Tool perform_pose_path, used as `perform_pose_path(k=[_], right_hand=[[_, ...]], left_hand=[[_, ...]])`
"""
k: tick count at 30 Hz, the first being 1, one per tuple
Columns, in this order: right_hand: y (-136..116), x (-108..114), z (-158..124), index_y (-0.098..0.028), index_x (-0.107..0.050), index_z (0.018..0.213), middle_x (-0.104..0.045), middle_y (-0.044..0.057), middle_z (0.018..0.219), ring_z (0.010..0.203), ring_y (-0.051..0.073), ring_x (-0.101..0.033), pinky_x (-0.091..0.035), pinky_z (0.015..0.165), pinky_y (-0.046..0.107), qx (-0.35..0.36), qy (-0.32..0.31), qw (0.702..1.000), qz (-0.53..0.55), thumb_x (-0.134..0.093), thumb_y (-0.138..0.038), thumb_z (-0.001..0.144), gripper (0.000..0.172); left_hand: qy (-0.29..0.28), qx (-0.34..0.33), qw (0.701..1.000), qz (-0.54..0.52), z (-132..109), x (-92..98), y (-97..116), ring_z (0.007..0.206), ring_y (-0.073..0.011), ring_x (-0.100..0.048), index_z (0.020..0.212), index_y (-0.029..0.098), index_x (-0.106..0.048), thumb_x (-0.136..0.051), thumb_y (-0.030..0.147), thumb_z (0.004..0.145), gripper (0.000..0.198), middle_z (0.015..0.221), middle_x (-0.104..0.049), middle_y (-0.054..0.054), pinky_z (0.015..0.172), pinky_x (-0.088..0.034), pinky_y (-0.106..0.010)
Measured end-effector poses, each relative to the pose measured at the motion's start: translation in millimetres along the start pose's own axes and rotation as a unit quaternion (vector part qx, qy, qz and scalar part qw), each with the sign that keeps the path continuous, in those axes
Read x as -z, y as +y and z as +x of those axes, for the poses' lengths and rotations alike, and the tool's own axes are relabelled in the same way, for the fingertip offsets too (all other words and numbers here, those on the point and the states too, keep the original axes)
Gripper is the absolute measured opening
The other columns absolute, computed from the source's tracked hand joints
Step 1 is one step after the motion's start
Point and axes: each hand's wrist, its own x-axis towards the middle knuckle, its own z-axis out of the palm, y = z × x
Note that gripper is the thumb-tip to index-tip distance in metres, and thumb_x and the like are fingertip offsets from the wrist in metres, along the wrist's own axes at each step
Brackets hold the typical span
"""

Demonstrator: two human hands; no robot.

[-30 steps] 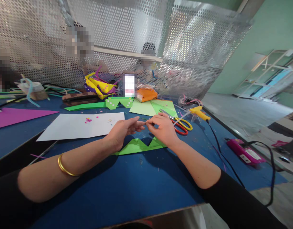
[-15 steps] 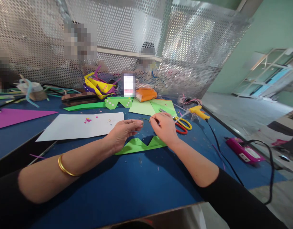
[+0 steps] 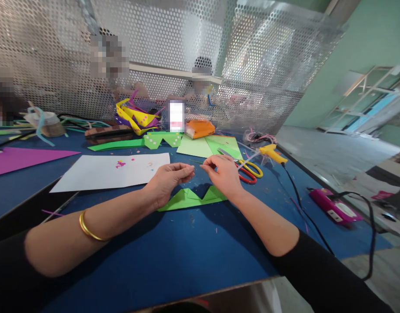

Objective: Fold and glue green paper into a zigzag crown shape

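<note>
Both hands hover above a green zigzag-edged paper strip on the blue table. My left hand is closed in a pinch; whatever is between thumb and fingers is too small to name. Close by on the right, my right hand is also pinched, its fingertips just apart from the left ones, and I cannot make out what they hold. Scissors with red and yellow handles lie just beyond the right hand. A white paper sheet with tiny pink paper bits lies left of the left hand.
A yellow glue gun stands at the right, its cord trailing near a magenta power strip. Behind lie a green paper band with pale dots, light green sheets, an orange packet and yellow paper crowns. A perforated metal screen closes off the back.
Both pinched hands shift only slightly; the right fingertips have moved a little left and down. The things on the table have stayed where they were.
</note>
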Motion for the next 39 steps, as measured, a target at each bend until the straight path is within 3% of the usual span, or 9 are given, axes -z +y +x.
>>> perform_pose_path(k=[13,16,20,22,24,26,30,35,39], right_hand=[[-0.3,-0.9,-1.1,-0.022,-0.059,0.071,-0.065,-0.002,0.069,0.069,0.016,-0.057,-0.035,0.087,0.034,-0.006,-0.019,1.000,0.002,-0.060,-0.027,0.090,0.019],[-1.3,-0.3,-1.1,-0.022,-0.060,0.069,-0.063,-0.003,0.062,0.061,0.014,-0.054,-0.036,0.091,0.035,-0.011,-0.019,1.000,0.010,-0.055,-0.029,0.093,0.025],[-0.9,0.1,-0.9,-0.021,-0.054,0.054,-0.057,-0.003,0.050,0.051,0.013,-0.049,-0.038,0.092,0.037,-0.025,-0.006,1.000,0.013,-0.052,-0.037,0.094,0.044],[0.2,0.3,-0.6,-0.021,-0.058,0.058,-0.064,-0.001,0.058,0.057,0.015,-0.055,-0.039,0.092,0.038,-0.031,0.012,0.999,0.011,-0.053,-0.033,0.093,0.037],[1.2,0.7,-0.5,-0.020,-0.067,0.081,-0.073,0.005,0.087,0.075,0.019,-0.064,-0.042,0.090,0.038,-0.025,0.026,0.999,0.020,-0.051,-0.022,0.091,0.019],[1.2,1.3,-0.6,-0.021,-0.066,0.102,-0.072,0.007,0.105,0.090,0.020,-0.066,-0.042,0.093,0.039,-0.013,0.028,0.999,0.036,-0.051,-0.018,0.090,0.020],[-1.9,1.8,-1.1,-0.023,-0.066,0.075,-0.069,-0.003,0.065,0.063,0.016,-0.063,-0.035,0.103,0.044,-0.023,0.001,0.998,0.055,-0.057,-0.030,0.092,0.021],[-5.8,0.5,-1.5,-0.022,-0.068,0.087,-0.072,0.000,0.080,0.075,0.016,-0.063,-0.039,0.095,0.039,0.015,-0.021,0.996,0.082,-0.066,-0.034,0.086,0.012],[-6.2,0.4,-1.9,-0.019,-0.067,0.072,-0.067,-0.002,0.069,0.066,0.013,-0.057,-0.037,0.098,0.039,0.040,-0.058,0.994,0.085,-0.063,-0.024,0.087,0.017]], left_hand=[[-0.027,-0.035,0.999,0.030,1.0,1.3,3.6,0.052,-0.0129,-0.031,0.050,0.022,-0.037,-0.057,0.043,0.085,0.045,0.052,-0.032,0.005,0.060,-0.033,-0.031],[-0.010,-0.026,0.999,0.028,0.0,0.8,4.3,0.054,-0.0130,-0.042,0.052,0.021,-0.050,-0.064,0.049,0.081,0.043,0.053,-0.047,0.003,0.064,-0.038,-0.031],[-0.014,0.008,1.000,0.000,1.1,2.1,3.1,0.084,-0.0224,-0.065,0.075,0.018,-0.074,-0.061,0.059,0.080,0.043,0.083,-0.073,-0.010,0.084,-0.046,-0.035],[-0.019,0.035,0.999,-0.015,2.5,3.7,1.7,0.094,-0.0256,-0.067,0.080,0.018,-0.077,-0.055,0.062,0.083,0.050,0.094,-0.076,-0.014,0.089,-0.046,-0.037],[-0.019,0.050,0.998,-0.020,3.9,5.2,0.5,0.098,-0.0264,-0.067,0.082,0.017,-0.077,-0.051,0.062,0.086,0.052,0.100,-0.076,-0.014,0.093,-0.045,-0.037],[-0.017,0.058,0.998,-0.022,4.9,6.2,-0.2,0.099,-0.0265,-0.067,0.084,0.017,-0.078,-0.051,0.061,0.086,0.052,0.101,-0.076,-0.014,0.095,-0.044,-0.038],[-0.014,0.067,0.997,-0.032,5.6,6.4,-0.4,0.102,-0.0274,-0.066,0.084,0.016,-0.078,-0.053,0.061,0.086,0.051,0.101,-0.076,-0.014,0.095,-0.044,-0.037],[-0.045,0.071,0.996,-0.022,3.6,5.7,-1.3,0.106,-0.0295,-0.063,0.089,0.018,-0.078,-0.056,0.064,0.081,0.051,0.107,-0.074,-0.012,0.093,-0.042,-0.039],[-0.072,0.094,0.993,-0.002,2.4,6.4,-2.0,0.107,-0.0274,-0.061,0.093,0.022,-0.077,-0.058,0.066,0.079,0.051,0.111,-0.073,-0.010,0.091,-0.042,-0.037]])
